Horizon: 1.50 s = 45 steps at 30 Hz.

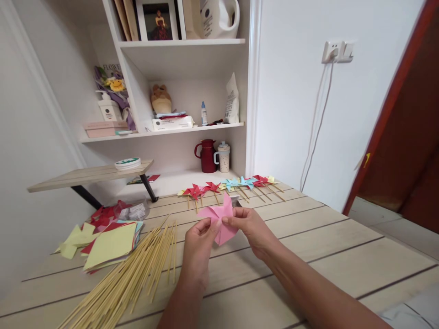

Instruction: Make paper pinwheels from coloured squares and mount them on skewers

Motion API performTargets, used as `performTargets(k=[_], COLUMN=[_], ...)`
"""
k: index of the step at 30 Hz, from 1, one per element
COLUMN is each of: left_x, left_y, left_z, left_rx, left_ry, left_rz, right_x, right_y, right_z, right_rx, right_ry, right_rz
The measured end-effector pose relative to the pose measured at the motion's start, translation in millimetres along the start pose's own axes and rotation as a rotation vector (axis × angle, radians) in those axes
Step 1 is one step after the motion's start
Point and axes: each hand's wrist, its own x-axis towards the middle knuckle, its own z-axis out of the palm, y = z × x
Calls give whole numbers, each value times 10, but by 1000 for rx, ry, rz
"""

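- You hold the pink paper pinwheel [221,221] just above the tabletop [325,256], at the centre of the frame, its folded points fanning up and down from your fingers.
- Your left hand [199,242] pinches its lower left part; your right hand [250,226] pinches the middle from the right. Both hands are closed on the paper, fingertips nearly meeting.
- The folds look held only by your pinch; I judge that easing either grip could let the flaps spring open, and a hard squeeze could crease or tear the thin paper.
- The pile of bamboo skewers [137,274] lies at lower left, close to your left forearm; a sweep of that arm could scatter them or roll them toward the near edge.
- The stack of coloured paper squares [109,244] sits further left, well apart from your hands.
- The row of finished pinwheels [233,185] lies along the far edge, just beyond your hands; reaching forward could knock them.
- Bare boards to the right and lower right give you open room.
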Motion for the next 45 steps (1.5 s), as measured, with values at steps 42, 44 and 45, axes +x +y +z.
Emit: performTargets(k=[42,44,45], left_x=[68,75,79], left_y=[57,62,62], left_z=[-121,-134,-140], left_rx=[-214,-243,-258], left_ry=[304,314,316], left_rz=[12,16,12], right_x=[-24,-26,-29], right_y=[147,138,135], right_z=[-53,-67,-67], right_rx=[-398,-543,-620], right_ry=[-58,-33,-24], right_rz=[-416,-552,-616])
